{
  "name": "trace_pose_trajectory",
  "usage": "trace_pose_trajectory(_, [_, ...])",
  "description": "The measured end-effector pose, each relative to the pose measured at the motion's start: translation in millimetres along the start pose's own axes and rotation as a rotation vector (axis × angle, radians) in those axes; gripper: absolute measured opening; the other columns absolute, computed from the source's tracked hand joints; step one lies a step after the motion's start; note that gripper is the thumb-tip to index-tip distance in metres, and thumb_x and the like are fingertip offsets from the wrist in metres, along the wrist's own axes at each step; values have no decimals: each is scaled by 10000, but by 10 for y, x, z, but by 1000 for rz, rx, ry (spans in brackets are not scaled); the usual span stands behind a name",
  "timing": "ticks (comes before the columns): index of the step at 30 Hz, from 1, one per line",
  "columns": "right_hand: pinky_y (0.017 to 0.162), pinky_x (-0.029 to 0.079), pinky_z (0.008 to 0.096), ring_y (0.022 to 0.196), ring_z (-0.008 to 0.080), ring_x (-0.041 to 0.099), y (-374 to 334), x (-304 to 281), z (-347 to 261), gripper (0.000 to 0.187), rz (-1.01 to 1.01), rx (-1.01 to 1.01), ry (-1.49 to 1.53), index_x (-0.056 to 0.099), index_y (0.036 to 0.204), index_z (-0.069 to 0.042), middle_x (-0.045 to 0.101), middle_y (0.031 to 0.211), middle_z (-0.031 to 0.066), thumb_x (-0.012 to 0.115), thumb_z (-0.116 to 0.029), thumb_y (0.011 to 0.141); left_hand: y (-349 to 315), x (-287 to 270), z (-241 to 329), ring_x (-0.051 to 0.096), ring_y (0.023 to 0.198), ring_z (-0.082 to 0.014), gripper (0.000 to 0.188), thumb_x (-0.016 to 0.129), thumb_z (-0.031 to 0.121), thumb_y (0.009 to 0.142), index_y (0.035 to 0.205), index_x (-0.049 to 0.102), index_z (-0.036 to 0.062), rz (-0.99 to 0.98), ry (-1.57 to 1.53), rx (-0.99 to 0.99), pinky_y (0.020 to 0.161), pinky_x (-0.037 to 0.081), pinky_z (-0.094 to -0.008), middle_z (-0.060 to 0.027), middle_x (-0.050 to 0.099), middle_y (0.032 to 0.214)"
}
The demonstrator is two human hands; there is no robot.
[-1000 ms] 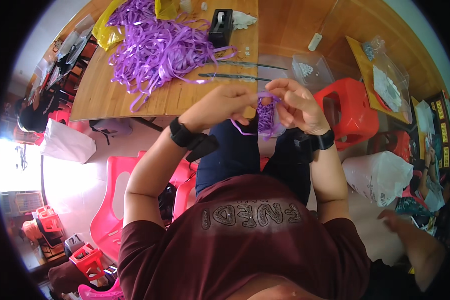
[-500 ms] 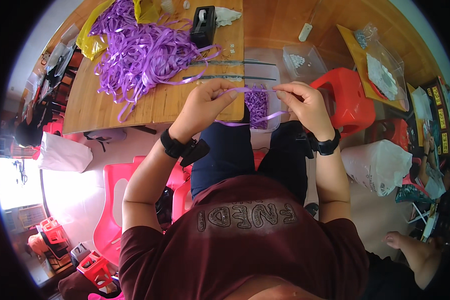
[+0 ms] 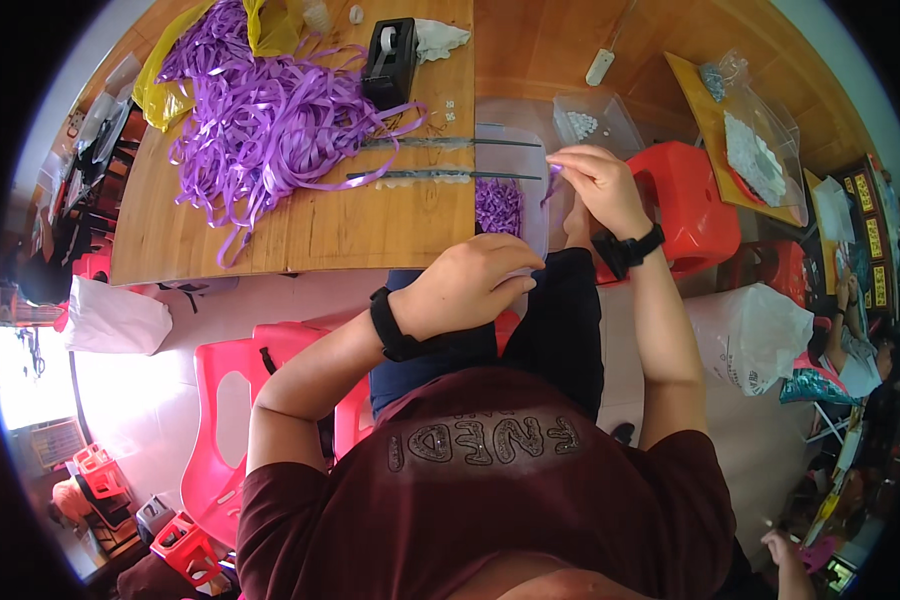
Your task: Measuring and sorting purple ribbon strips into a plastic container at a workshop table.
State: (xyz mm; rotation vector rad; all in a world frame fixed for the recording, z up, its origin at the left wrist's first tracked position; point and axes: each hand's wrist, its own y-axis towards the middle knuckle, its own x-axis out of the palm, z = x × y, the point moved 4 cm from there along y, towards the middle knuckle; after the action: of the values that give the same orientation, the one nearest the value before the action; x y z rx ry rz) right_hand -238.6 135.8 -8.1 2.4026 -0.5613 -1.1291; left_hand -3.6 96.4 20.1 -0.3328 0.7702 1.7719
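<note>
Nearest, the left hand [image 3: 470,285] rests curled over the near edge of a clear plastic tray [image 3: 530,215] on the lap; whether it grips the tray is hard to tell. Just beyond, to the right, the right hand [image 3: 595,185] pinches a short purple ribbon piece [image 3: 550,183]. Inside the tray lie folded purple ribbon pieces [image 3: 497,205]. Farther left, a loose ribbon heap [image 3: 260,110] covers the wooden table [image 3: 370,225], beside a black tape dispenser [image 3: 390,62].

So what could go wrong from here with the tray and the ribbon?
1. The clear plastic tray sits half off the table edge, over the lap; the left hand pressing its near rim might tip it and spill the purple pieces.
2. The right hand pinches only a thin ribbon strip; it could slip.
</note>
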Motion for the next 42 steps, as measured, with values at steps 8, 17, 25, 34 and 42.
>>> trace_pose_trajectory(8, [815, 527, 276, 901, 162, 677, 465, 382, 406, 242, -154, 245, 424, 730, 1099, -48, 731, 1005, 62, 598, 20, 908, 255, -421, -187, 638, 951, -354, 167, 604, 104, 900, 1015, 680, 10, 47, 188, -3, 854, 513, -421, -155, 680, 981])
trace_pose_trajectory(17, [903, 517, 276, 1035, 157, 659, 312, 927, 531, 292, -192, 318, 442, 674, 1188, 31, 720, 1102, 85, 629, -20, 903, 817, -591, -848, 569, 1139, -364, 372, 545, 119, 903, 1270, 577, 75, -128, 619, -100, 936, 469, -490, -166, 632, 1173])
trace_pose_trajectory(25, [693, 584, 298, 700, 145, 674, -846, 1584, 576, 184, -310, 963, 874, 667, 957, -15, 701, 860, 65, 684, -197, 936, 748, -539, -949, 502, 1259, -341, 417, 539, 183, 927, 1331, 561, 82, -193, 611, -279, 1012, 413, -538, -123, 609, 1272])
trace_pose_trajectory(34, [503, 562, 334, 602, 236, 697, -1986, 1918, 308, 259, -437, 1193, 654, 715, 954, 25, 726, 784, 144, 491, -21, 831, 771, -529, -931, 564, 1182, -368, 407, 532, 163, 930, 1325, 564, 69, -173, 589, -264, 990, 455, -458, -191, 599, 1234])
trace_pose_trajectory(42, [476, 517, 278, 573, 166, 656, -2035, 1710, 92, 170, -572, 1198, 641, 713, 949, -2, 720, 774, 109, 617, -78, 831, -101, -99, -73, 647, 956, -370, 261, 584, 214, 914, 1086, 687, 47, -5, 113, -111, 832, 519, -427, -183, 688, 1005])
